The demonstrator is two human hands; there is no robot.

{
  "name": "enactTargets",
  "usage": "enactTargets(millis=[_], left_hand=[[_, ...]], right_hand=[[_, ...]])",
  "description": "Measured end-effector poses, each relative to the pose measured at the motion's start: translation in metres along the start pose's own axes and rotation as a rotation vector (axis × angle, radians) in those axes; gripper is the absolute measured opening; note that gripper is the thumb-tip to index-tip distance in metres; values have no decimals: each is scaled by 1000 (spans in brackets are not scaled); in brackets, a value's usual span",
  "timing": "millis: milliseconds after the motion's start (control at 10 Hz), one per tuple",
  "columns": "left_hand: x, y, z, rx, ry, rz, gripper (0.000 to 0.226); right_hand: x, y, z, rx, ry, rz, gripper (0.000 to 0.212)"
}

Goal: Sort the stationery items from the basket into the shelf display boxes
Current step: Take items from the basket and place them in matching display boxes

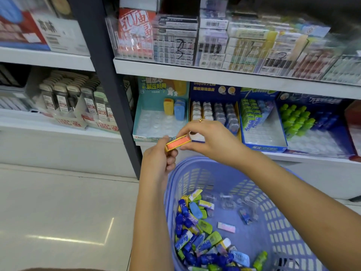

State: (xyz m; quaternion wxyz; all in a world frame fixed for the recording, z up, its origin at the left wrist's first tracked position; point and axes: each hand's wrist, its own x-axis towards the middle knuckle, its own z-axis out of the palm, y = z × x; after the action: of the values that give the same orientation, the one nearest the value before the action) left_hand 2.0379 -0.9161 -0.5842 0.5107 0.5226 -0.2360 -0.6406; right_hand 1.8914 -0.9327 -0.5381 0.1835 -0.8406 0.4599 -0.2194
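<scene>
Display boxes (pixel 263 148) on white shelf (pixel 322 159)

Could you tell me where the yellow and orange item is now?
Head view, centre: the yellow and orange item is held between the left hand and right hand, above the purple basket, before the teal display box.

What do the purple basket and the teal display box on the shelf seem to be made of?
Purple basket: moulded plastic, faintly glossy, evenly slotted walls. Teal display box: likely printed cardboard, with thin flat walls and matte graphics. Its clear insert looks like formed plastic, dimpled and shiny.
</scene>
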Motion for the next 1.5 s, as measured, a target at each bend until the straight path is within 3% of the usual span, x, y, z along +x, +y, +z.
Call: enactTargets(millis=[100,200,300,400,500,700,1000,1200,1400,1500], left_hand=[[8,11,-3,79,91,72,35],[18,20,-7,160,133,187,44],[30,21,-9,529,184,452,38],[39,18,-8,989,76,625,31],[47,6,-12,1221,-96,656,43],[52,-7,-24,1284,-128,696,48],[55,-10,-25,1270,-123,730,47],[57,-10,-25,1280,-120,736,47],[52,-3,-25,1274,-128,719,43],[35,3,-22,1123,-56,809,33]], right_hand=[[16,-1,4,-145,-19,-67,17],[31,0,11,-66,65,-71,21],[55,9,15,-42,255,76,29],[85,23,14,-70,297,193,32],[109,36,22,-211,165,214,33],[127,52,35,-429,114,184,31],[129,62,41,-480,169,78,30],[129,62,51,-787,64,127,39],[126,41,44,-599,58,264,37],[104,32,33,-517,-31,194,41]])
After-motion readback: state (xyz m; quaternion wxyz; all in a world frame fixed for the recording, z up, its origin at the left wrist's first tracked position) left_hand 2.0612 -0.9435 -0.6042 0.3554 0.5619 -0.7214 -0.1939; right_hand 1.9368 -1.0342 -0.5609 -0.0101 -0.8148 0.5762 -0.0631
